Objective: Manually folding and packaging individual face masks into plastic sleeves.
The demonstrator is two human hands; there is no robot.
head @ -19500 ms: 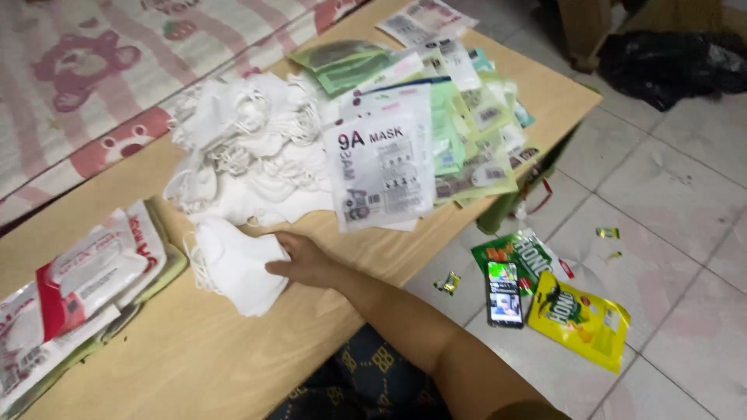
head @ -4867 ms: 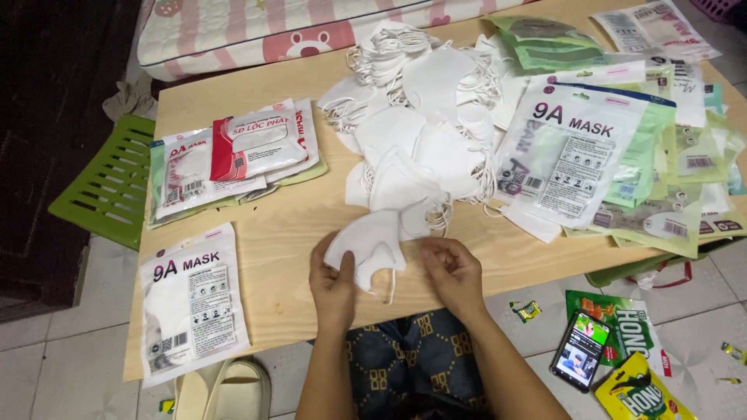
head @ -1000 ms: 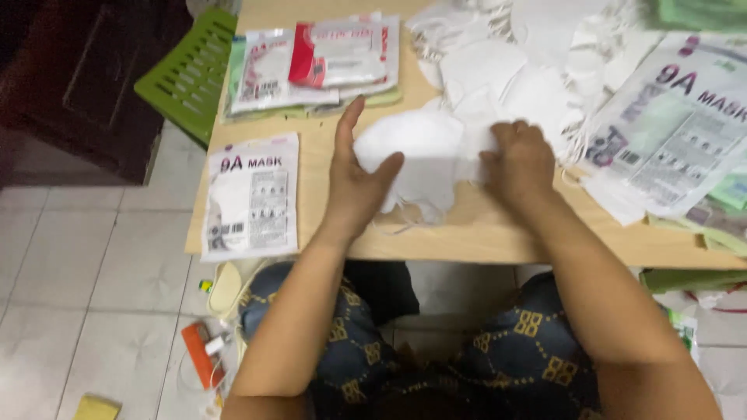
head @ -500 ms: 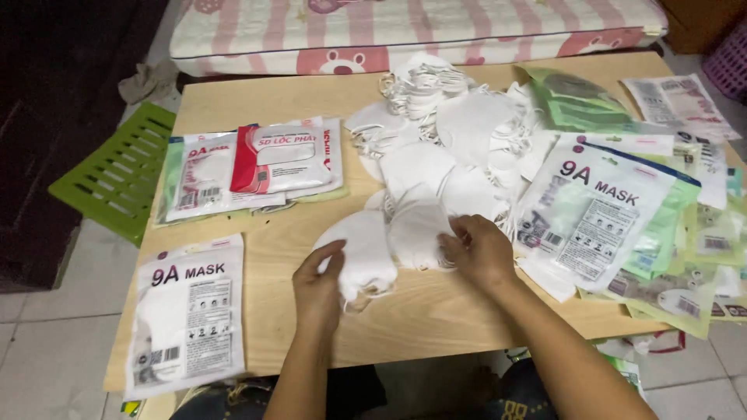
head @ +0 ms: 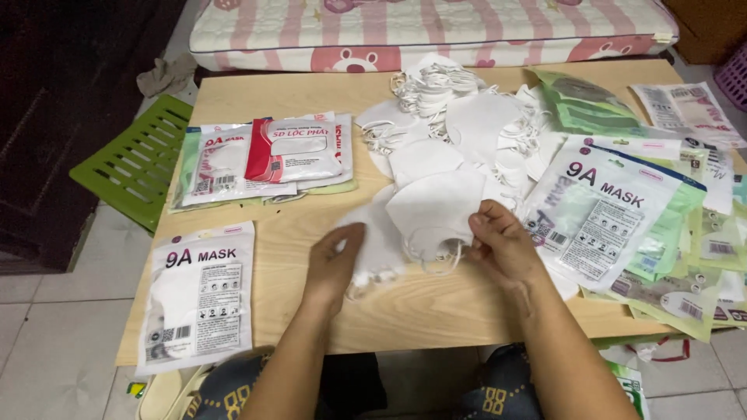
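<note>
On a low wooden table [head: 272, 307] my right hand [head: 502, 245] pinches the edge of a white folded face mask [head: 432, 210], lifting it slightly over the tabletop. Beside it my left hand [head: 334, 260] rests its fingers on another white mask [head: 377, 241] lying flat. Behind both lies a loose heap of white masks [head: 451, 117] with tangled ear loops. A sealed mask packet [head: 198, 295] lies at the near left corner.
Stacked filled packets [head: 268, 155] lie at the left back. A pile of empty printed pouches [head: 615, 202], green and white, covers the right side. A pink striped mattress [head: 436, 31] runs along the far edge. On the floor to the left is a green slatted stool [head: 132, 167].
My right hand has picked up a mask from the edge of the heap and pulled it toward me. The left hand stays on the flat mask; the view shifted slightly.
</note>
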